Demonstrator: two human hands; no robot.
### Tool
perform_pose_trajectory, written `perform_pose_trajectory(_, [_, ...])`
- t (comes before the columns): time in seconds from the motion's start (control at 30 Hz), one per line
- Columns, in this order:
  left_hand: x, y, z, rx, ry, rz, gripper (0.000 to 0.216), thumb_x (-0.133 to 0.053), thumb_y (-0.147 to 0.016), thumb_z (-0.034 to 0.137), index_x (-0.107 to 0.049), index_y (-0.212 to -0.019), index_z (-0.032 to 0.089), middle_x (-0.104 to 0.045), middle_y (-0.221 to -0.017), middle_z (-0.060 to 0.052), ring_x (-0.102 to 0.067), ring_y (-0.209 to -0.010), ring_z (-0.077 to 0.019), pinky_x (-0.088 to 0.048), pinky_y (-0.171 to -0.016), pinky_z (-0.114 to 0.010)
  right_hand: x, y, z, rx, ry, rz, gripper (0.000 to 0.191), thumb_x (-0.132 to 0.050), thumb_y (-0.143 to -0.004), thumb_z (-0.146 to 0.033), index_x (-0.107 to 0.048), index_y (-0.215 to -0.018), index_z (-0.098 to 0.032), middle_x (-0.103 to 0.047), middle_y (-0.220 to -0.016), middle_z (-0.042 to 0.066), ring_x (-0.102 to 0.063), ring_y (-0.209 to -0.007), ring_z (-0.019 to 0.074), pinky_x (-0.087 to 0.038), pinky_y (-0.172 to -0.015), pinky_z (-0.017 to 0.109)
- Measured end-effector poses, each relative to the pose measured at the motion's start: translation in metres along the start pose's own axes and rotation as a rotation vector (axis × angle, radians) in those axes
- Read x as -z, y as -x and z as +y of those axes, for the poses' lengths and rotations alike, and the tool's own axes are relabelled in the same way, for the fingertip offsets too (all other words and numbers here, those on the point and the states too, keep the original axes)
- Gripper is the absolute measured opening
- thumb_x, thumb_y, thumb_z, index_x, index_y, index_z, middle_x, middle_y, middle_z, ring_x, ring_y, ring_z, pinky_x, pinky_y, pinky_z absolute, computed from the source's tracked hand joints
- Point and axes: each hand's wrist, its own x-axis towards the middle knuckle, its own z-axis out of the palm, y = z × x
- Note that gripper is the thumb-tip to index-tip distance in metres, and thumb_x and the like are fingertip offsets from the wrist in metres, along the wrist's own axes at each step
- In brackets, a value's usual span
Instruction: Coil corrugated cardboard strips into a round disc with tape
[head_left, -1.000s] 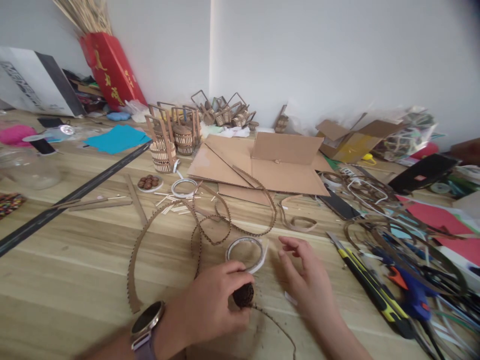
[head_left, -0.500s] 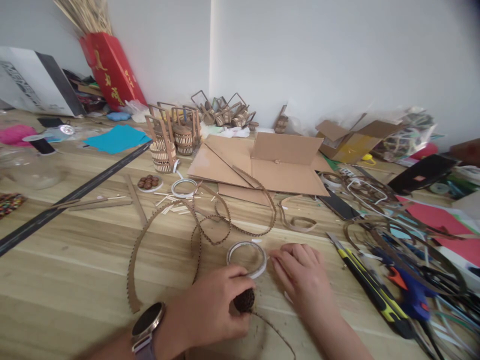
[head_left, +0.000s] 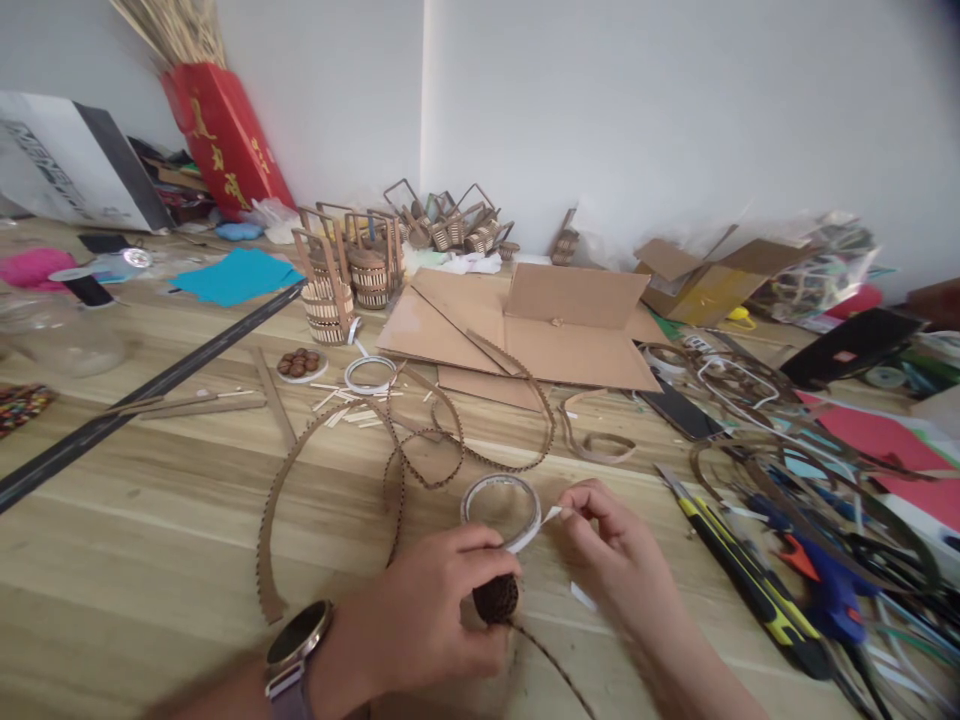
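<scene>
My left hand [head_left: 442, 610], with a watch on its wrist, is closed on a tightly wound dark brown coil of strip [head_left: 496, 598]. A thin tail of the strip trails from the coil toward the bottom edge. Just beyond those fingers is a white roll of tape [head_left: 537, 510]; whether the fingertips touch it I cannot tell. Between thumb and forefinger my right hand [head_left: 611, 535] pinches the tape's free end [head_left: 553, 514], which runs out from the roll's right side. A small white scrap [head_left: 583, 597] lies beneath that hand.
Long curled brown strips with toothed edges [head_left: 274, 520] loop across the table. A yellow-black utility knife [head_left: 739, 565] and a blue glue gun [head_left: 821, 580] lie to the right. Folded cardboard [head_left: 577, 350], a second tape roll [head_left: 370, 375] and small wooden buckets [head_left: 328, 310] stand farther back.
My right hand has turned and lifted slightly, drawing a short white end of tape off the roll. The roll and the coil have shifted a little to the right.
</scene>
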Motion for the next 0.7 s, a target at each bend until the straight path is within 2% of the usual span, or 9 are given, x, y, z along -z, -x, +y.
perform_pose_trajectory(0.1, [0.001, 0.001, 0.001, -0.004, 0.021, 0.013, 0.024, -0.069, -0.071, 0.010, -0.069, -0.093, 0.021, -0.067, -0.099, -0.003, -0.063, -0.091, -0.0196, -0.049, -0.084, -0.023, 0.005, -0.002, 0.007, -0.076, -0.086, 0.054, 0.016, -0.063, -0.075, -0.034, -0.061, -0.065, -0.021, -0.058, -0.064, 0.000, -0.052, -0.062, 0.0170, -0.041, -0.060, 0.027])
perform_pose_trajectory(0.17, [0.002, 0.001, 0.001, 0.006, 0.052, 0.035, 0.027, -0.070, -0.071, 0.009, -0.070, -0.095, 0.021, -0.068, -0.098, -0.002, -0.064, -0.092, -0.0192, -0.049, -0.085, -0.022, 0.013, -0.006, 0.013, -0.140, -0.148, 0.142, 0.016, -0.063, -0.075, -0.036, -0.060, -0.068, -0.021, -0.057, -0.063, -0.002, -0.049, -0.058, 0.0158, -0.039, -0.057, 0.026])
perform_pose_trajectory(0.23, [0.003, 0.000, 0.000, 0.022, 0.077, 0.067, 0.031, -0.070, -0.070, 0.008, -0.069, -0.098, 0.021, -0.067, -0.103, -0.003, -0.063, -0.096, -0.0196, -0.048, -0.088, -0.022, 0.021, -0.009, 0.018, -0.197, -0.210, 0.238, 0.018, -0.065, -0.076, -0.039, -0.061, -0.073, -0.022, -0.056, -0.063, -0.002, -0.048, -0.058, 0.0154, -0.038, -0.057, 0.026])
perform_pose_trajectory(0.3, [0.002, -0.002, -0.003, 0.042, 0.081, 0.101, 0.034, -0.069, -0.071, 0.007, -0.069, -0.102, 0.021, -0.064, -0.115, -0.004, -0.062, -0.102, -0.0205, -0.047, -0.093, -0.024, 0.023, -0.011, 0.019, -0.230, -0.281, 0.273, 0.022, -0.070, -0.074, -0.042, -0.064, -0.077, -0.021, -0.060, -0.070, -0.001, -0.052, -0.066, 0.0167, -0.040, -0.062, 0.027])
perform_pose_trajectory(0.37, [0.002, -0.004, -0.007, 0.072, 0.082, 0.118, 0.037, -0.068, -0.073, 0.008, -0.068, -0.108, 0.021, -0.056, -0.130, -0.007, -0.061, -0.104, -0.0209, -0.047, -0.095, -0.027, 0.018, -0.008, 0.016, -0.249, -0.368, 0.245, 0.028, -0.077, -0.068, -0.045, -0.067, -0.078, -0.021, -0.065, -0.077, 0.001, -0.056, -0.076, 0.0183, -0.042, -0.069, 0.028])
perform_pose_trajectory(0.43, [0.000, -0.005, -0.010, 0.117, 0.097, 0.127, 0.041, -0.068, -0.074, 0.009, -0.066, -0.113, 0.021, -0.048, -0.138, -0.008, -0.063, -0.099, -0.0200, -0.051, -0.089, -0.028, 0.008, -0.002, 0.008, -0.270, -0.458, 0.188, 0.032, -0.081, -0.064, -0.048, -0.068, -0.075, -0.021, -0.065, -0.078, 0.001, -0.056, -0.076, 0.0178, -0.043, -0.071, 0.028])
perform_pose_trajectory(0.53, [-0.001, -0.005, -0.012, 0.135, 0.126, 0.144, 0.042, -0.067, -0.077, 0.009, -0.065, -0.118, 0.021, -0.052, -0.129, -0.008, -0.064, -0.090, -0.0177, -0.054, -0.082, -0.028, -0.008, 0.010, -0.007, -0.323, -0.580, 0.089, 0.035, -0.084, -0.061, -0.051, -0.070, -0.071, -0.020, -0.062, -0.070, 0.000, -0.052, -0.064, 0.0136, -0.043, -0.062, 0.025])
perform_pose_trajectory(0.6, [-0.001, -0.004, -0.011, 0.092, 0.125, 0.143, 0.042, -0.069, -0.081, 0.012, -0.063, -0.121, 0.020, -0.056, -0.118, -0.007, -0.063, -0.092, -0.0186, -0.053, -0.086, -0.029, -0.015, 0.017, -0.015, -0.390, -0.750, -0.004, 0.032, -0.087, -0.059, -0.046, -0.072, -0.070, -0.020, -0.061, -0.067, -0.001, -0.050, -0.061, 0.0113, -0.042, -0.060, 0.023])
perform_pose_trajectory(0.7, [-0.003, -0.003, -0.010, 0.037, 0.108, 0.132, 0.041, -0.072, -0.084, 0.021, -0.062, -0.123, 0.020, -0.058, -0.112, -0.006, -0.061, -0.100, -0.0213, -0.051, -0.090, -0.030, -0.022, 0.024, -0.022, -0.520, -1.006, -0.137, 0.027, -0.090, -0.058, -0.037, -0.073, -0.069, -0.019, -0.061, -0.066, -0.002, -0.051, -0.061, 0.0098, -0.042, -0.062, 0.021])
